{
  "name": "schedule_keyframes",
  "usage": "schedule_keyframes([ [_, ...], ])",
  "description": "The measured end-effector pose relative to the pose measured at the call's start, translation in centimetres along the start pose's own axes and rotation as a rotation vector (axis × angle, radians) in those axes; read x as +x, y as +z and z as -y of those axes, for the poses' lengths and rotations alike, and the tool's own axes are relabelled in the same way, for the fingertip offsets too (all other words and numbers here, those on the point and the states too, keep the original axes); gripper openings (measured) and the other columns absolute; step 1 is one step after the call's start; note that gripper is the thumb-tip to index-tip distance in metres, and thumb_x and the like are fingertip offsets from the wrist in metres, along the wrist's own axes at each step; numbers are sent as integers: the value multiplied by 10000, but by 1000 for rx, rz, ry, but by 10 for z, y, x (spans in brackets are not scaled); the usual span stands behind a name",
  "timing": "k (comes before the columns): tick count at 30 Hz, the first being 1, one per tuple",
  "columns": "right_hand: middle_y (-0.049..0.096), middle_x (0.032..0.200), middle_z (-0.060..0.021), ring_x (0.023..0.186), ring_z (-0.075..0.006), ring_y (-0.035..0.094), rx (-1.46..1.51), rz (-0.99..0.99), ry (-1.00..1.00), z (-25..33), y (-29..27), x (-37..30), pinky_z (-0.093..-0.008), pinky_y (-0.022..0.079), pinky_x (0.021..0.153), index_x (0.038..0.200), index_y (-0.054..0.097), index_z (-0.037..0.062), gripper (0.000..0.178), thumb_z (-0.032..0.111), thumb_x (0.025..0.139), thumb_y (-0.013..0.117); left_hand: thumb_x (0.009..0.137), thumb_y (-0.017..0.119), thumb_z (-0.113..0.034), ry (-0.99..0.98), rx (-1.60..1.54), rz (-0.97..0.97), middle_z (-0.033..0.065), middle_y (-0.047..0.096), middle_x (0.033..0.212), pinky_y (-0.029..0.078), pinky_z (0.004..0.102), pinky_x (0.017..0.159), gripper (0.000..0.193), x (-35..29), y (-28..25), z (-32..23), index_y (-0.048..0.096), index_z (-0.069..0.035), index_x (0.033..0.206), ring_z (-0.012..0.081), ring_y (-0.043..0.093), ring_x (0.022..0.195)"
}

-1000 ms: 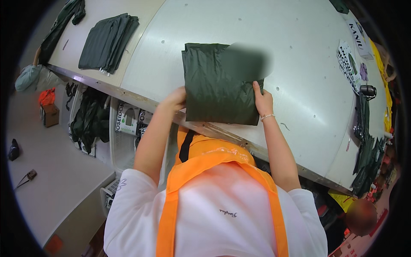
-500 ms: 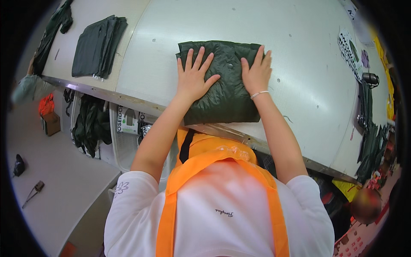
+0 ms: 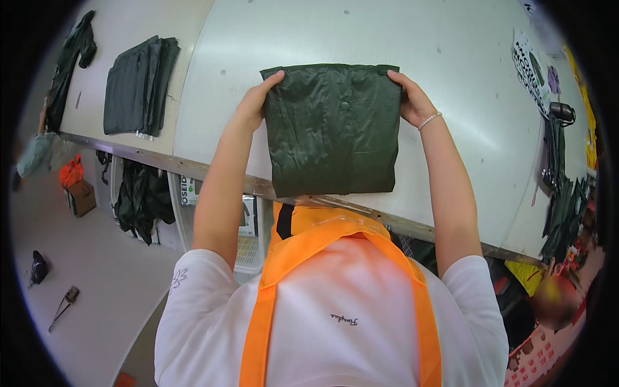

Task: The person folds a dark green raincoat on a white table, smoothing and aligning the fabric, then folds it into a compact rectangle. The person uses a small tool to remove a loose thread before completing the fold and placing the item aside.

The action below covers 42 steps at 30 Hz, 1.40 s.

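Note:
A dark green raincoat (image 3: 332, 138), folded into a near-square with a snap button showing on its front placket, lies at the near edge of the pale worktable (image 3: 451, 129). My left hand (image 3: 256, 97) grips its far left corner, thumb on top and the other fingers hidden behind or under the cloth. At the far right corner my right hand (image 3: 414, 100), with a beaded bracelet at the wrist, holds it the same way. The raincoat's near edge hangs around the table's front edge, close to my orange apron (image 3: 322, 222).
A stack of folded dark green garments (image 3: 138, 87) sits on the table's left part. Beneath the table are a white basket (image 3: 248, 251) and bundled dark cloth (image 3: 143, 200). To the right lie a black object (image 3: 562, 114) and dark garments (image 3: 561, 213). Another person's sleeve (image 3: 35, 155) shows far left.
Both hands have gone from lying flat on the raincoat to gripping its far corners. The raincoat looks flatter and more squared, its near edge slightly closer to me.

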State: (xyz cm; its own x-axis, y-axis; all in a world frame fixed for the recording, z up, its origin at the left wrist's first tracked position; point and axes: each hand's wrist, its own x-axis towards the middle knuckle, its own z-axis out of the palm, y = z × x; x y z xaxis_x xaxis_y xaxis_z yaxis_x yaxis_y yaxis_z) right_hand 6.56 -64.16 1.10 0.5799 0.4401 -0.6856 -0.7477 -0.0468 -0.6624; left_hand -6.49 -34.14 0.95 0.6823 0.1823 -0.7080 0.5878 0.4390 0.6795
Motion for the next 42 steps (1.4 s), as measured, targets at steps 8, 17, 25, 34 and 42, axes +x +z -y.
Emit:
schedule_keyframes([
  [8, 618, 1032, -37, 953, -160, 556, -192, 159, -111, 32, -19, -24, -302, 424, 888, 1062, 610, 48, 319, 207, 787, 636, 767, 701, -179, 289, 110, 206, 64, 639, 941, 454, 286, 838, 290, -12, 6, -51, 612, -32, 1001, 158, 594, 918],
  [17, 494, 826, -101, 862, -329, 484, -1316, 59, -1115, -19, 7, -187, -386, 384, 752, 696, 449, 51, 291, -62, 443, 540, 475, 636, -29, 1340, 1251, 321, 123, 502, 864, 402, 501, 969, 319, -173, 11, -2, 460, -35, 741, 335, 523, 941],
  [25, 565, 867, -97, 864, -315, 524, -1534, 73, -730, -134, -3, -178, -371, 425, 807, 770, 552, 53, 173, 6, 635, 650, 681, 700, -131, 852, 1429, 526, 134, 542, 984, 358, 429, 1029, 255, -154, -8, 112, 543, -52, 866, 322, 513, 1021],
  [34, 515, 1276, -157, 1189, -363, 460, -1610, -591, -1012, -59, 62, -96, -495, 368, 986, 1219, 545, 116, 375, 295, 890, 547, 871, 531, -470, 1047, 1659, -323, 116, 320, 1470, 152, 628, 1053, 563, -98, 81, 55, 416, -262, 1381, 373, 231, 1367],
  [42, 209, 1507, -149, 1377, -421, 151, -1607, -626, -883, -120, 44, -53, -606, 142, 1073, 1437, 318, 205, 637, 461, 887, 513, 862, 534, -473, 1036, 1436, -269, 110, 197, 1523, 115, 645, 1053, 643, -52, 72, 121, 338, -242, 1430, 384, 161, 1389],
])
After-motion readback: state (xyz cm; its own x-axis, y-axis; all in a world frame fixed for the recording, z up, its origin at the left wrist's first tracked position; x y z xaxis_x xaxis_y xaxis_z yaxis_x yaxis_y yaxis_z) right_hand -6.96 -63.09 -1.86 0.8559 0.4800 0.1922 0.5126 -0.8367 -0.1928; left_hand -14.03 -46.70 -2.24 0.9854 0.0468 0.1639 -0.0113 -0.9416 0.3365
